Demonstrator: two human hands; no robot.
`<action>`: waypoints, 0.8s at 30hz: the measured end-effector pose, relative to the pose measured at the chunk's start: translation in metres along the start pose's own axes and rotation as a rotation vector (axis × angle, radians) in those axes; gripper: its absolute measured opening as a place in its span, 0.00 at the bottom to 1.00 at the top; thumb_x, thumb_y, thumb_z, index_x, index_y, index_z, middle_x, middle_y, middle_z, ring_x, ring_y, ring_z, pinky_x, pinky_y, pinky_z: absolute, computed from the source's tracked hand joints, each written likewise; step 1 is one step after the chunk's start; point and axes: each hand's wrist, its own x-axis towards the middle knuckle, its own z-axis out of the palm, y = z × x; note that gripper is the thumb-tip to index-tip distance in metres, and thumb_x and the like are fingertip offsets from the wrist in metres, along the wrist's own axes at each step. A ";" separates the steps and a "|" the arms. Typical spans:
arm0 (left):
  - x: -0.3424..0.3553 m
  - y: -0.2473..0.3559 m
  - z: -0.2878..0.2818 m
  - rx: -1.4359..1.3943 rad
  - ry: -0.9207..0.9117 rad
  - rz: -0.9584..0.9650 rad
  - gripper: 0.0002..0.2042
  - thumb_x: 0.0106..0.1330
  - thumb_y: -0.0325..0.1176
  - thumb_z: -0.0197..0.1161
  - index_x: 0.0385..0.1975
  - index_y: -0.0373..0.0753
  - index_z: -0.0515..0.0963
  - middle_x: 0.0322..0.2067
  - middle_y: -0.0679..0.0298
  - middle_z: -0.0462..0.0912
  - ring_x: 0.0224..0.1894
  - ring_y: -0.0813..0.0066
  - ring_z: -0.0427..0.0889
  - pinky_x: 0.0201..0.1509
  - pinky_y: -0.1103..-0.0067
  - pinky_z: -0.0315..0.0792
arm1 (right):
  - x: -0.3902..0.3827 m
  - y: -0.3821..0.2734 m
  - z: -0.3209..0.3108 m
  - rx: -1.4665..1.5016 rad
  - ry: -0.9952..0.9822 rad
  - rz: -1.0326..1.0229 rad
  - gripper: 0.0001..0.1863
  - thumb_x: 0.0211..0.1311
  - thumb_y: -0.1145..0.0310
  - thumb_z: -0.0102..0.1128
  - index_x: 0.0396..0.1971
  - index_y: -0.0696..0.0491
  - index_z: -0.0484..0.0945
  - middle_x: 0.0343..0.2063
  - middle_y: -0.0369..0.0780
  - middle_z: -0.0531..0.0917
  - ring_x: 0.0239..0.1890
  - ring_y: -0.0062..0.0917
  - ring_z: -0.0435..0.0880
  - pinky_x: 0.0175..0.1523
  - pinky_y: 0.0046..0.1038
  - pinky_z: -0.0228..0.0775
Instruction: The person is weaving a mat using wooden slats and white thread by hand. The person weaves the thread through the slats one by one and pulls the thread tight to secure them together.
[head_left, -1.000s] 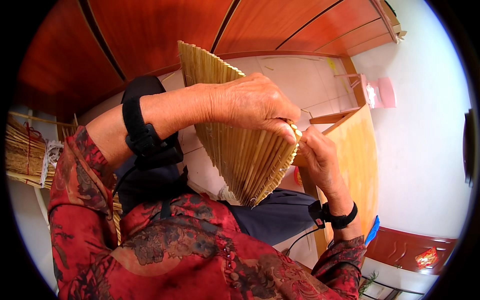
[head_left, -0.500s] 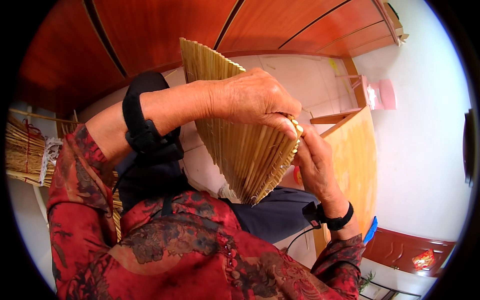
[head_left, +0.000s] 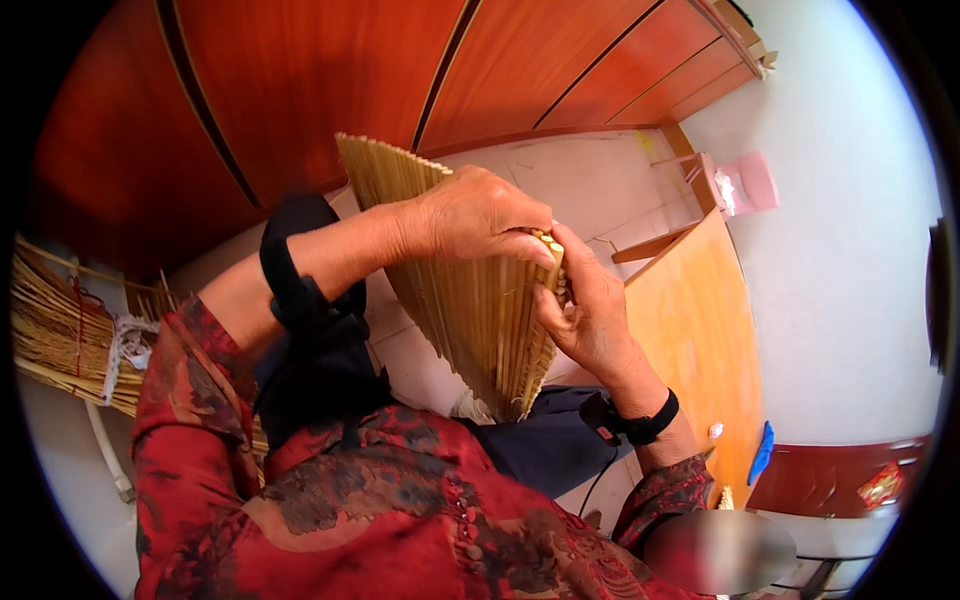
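A mat of straw-coloured stalks [head_left: 450, 310], joined side by side, stands upright between my knees, its cut ends forming a slanting edge at the top. My left hand [head_left: 480, 215] reaches across its upper part, thumb and fingers closed around the right-hand corner, where several pale stalk ends poke out. From the other side my right hand [head_left: 592, 305] grips the same edge, thumb on the near face just below the left thumb. Part of the mat lies behind my left forearm, and most of my left fingers are out of sight behind it.
Bundles of thin stalks [head_left: 65, 330], tied with red and white cord, lie at the left. Red wooden cabinet panels [head_left: 330, 70] rise in front. To the right stands a light wooden table [head_left: 700, 340] with a blue item [head_left: 762, 453] at its edge; a pink chair [head_left: 748, 183] is beyond.
My right thumb has come round onto the mat's near face, below my left thumb. The mat's right edge has turned in more steeply. The whole view has shifted slightly.
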 end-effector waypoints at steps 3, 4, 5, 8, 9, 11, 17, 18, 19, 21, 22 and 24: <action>0.007 0.002 -0.004 0.007 0.040 -0.084 0.15 0.58 0.44 0.61 0.26 0.37 0.73 0.21 0.57 0.75 0.26 0.59 0.76 0.28 0.71 0.68 | 0.004 -0.005 -0.009 -0.085 0.024 0.012 0.33 0.48 0.73 0.63 0.57 0.57 0.63 0.35 0.47 0.78 0.31 0.35 0.79 0.37 0.31 0.73; 0.009 0.003 -0.007 -0.002 0.097 -0.146 0.14 0.58 0.43 0.61 0.27 0.36 0.74 0.21 0.56 0.75 0.25 0.59 0.76 0.28 0.71 0.68 | 0.005 -0.006 -0.012 -0.048 0.065 0.088 0.34 0.48 0.71 0.65 0.58 0.56 0.63 0.36 0.46 0.78 0.30 0.33 0.79 0.37 0.30 0.72; 0.011 0.008 -0.011 0.019 0.082 -0.131 0.14 0.58 0.43 0.61 0.27 0.36 0.74 0.21 0.56 0.75 0.25 0.59 0.76 0.28 0.71 0.68 | 0.004 -0.006 -0.013 -0.003 0.112 0.164 0.35 0.48 0.69 0.66 0.58 0.55 0.63 0.37 0.44 0.78 0.30 0.32 0.78 0.36 0.30 0.72; 0.021 0.012 -0.026 0.037 0.078 -0.332 0.10 0.60 0.37 0.61 0.28 0.35 0.77 0.21 0.59 0.78 0.23 0.72 0.77 0.29 0.79 0.69 | -0.006 0.007 -0.019 0.127 0.161 0.210 0.37 0.49 0.67 0.68 0.59 0.53 0.61 0.42 0.44 0.77 0.34 0.31 0.79 0.40 0.30 0.72; 0.022 0.009 -0.033 0.057 0.067 -0.324 0.10 0.60 0.37 0.61 0.28 0.35 0.77 0.21 0.59 0.78 0.23 0.72 0.77 0.29 0.79 0.69 | -0.010 0.007 -0.018 0.156 0.137 0.219 0.36 0.49 0.67 0.67 0.59 0.53 0.61 0.43 0.45 0.77 0.36 0.32 0.79 0.42 0.30 0.72; 0.029 0.007 -0.048 -0.180 0.139 -0.529 0.10 0.63 0.36 0.59 0.29 0.34 0.78 0.21 0.65 0.79 0.25 0.82 0.76 0.30 0.83 0.70 | -0.022 0.012 -0.012 0.230 0.102 0.293 0.33 0.52 0.67 0.65 0.58 0.54 0.62 0.45 0.46 0.76 0.41 0.34 0.80 0.46 0.31 0.71; 0.043 0.022 -0.069 -0.202 0.170 -0.529 0.13 0.66 0.37 0.56 0.30 0.32 0.78 0.23 0.70 0.77 0.28 0.87 0.73 0.32 0.86 0.68 | -0.009 0.037 -0.012 0.595 0.222 0.332 0.20 0.58 0.70 0.58 0.50 0.58 0.70 0.42 0.41 0.79 0.44 0.23 0.77 0.50 0.24 0.67; 0.044 0.026 -0.073 -0.239 0.189 -0.542 0.13 0.66 0.38 0.56 0.30 0.32 0.78 0.23 0.70 0.77 0.28 0.87 0.73 0.32 0.86 0.69 | -0.003 0.030 -0.019 0.550 0.220 0.314 0.17 0.59 0.71 0.57 0.48 0.58 0.72 0.41 0.39 0.78 0.43 0.20 0.76 0.50 0.23 0.66; 0.046 0.028 -0.079 -0.276 0.208 -0.555 0.13 0.67 0.38 0.55 0.30 0.32 0.78 0.24 0.71 0.77 0.28 0.87 0.73 0.32 0.86 0.69 | 0.001 0.027 -0.022 0.554 0.237 0.297 0.17 0.59 0.71 0.57 0.48 0.58 0.72 0.41 0.39 0.78 0.43 0.20 0.76 0.50 0.23 0.66; 0.050 0.030 -0.082 -0.331 0.174 -0.569 0.14 0.68 0.39 0.54 0.31 0.32 0.78 0.25 0.71 0.77 0.29 0.87 0.73 0.33 0.86 0.69 | 0.004 0.029 -0.027 0.546 0.318 0.233 0.17 0.59 0.71 0.57 0.48 0.58 0.72 0.41 0.40 0.78 0.43 0.23 0.76 0.50 0.24 0.67; 0.052 0.033 -0.082 -0.356 0.170 -0.563 0.15 0.68 0.40 0.53 0.32 0.32 0.78 0.25 0.71 0.77 0.30 0.87 0.73 0.34 0.86 0.69 | 0.006 0.032 -0.029 0.550 0.325 0.220 0.17 0.59 0.71 0.57 0.48 0.58 0.72 0.41 0.40 0.78 0.43 0.23 0.76 0.50 0.24 0.67; 0.053 0.035 -0.082 -0.376 0.161 -0.564 0.15 0.68 0.40 0.53 0.33 0.32 0.78 0.26 0.71 0.77 0.30 0.87 0.73 0.35 0.86 0.69 | 0.007 0.038 -0.033 0.537 0.335 0.174 0.17 0.59 0.71 0.56 0.48 0.58 0.72 0.42 0.42 0.78 0.44 0.25 0.76 0.50 0.24 0.66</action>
